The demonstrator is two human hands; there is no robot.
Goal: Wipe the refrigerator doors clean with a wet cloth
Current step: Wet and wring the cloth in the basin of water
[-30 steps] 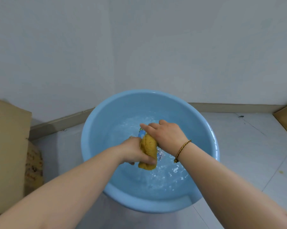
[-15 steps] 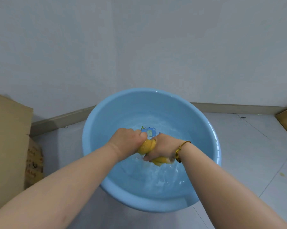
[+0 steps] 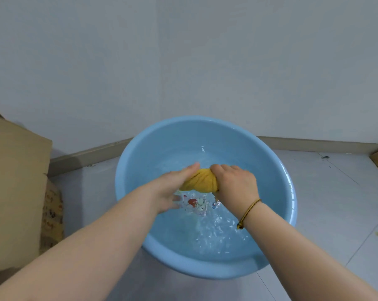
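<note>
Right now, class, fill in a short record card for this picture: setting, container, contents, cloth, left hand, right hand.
Setting: tiled floor by a pale wall, cardboard box at left
Container: round blue plastic basin
Contents: shallow, splashing water
Cloth: yellow cloth, bunched, a patterned part hanging towards the water
Left hand: left hand open, against the cloth
Right hand: right hand gripping the cloth; cord bracelet on its wrist

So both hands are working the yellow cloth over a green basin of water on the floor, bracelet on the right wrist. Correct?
Not quite: the basin is light blue, not green, as the head view shows. The rest stands: the left hand and right hand work the yellow cloth over the water, and the bracelet sits on the right wrist.
</note>
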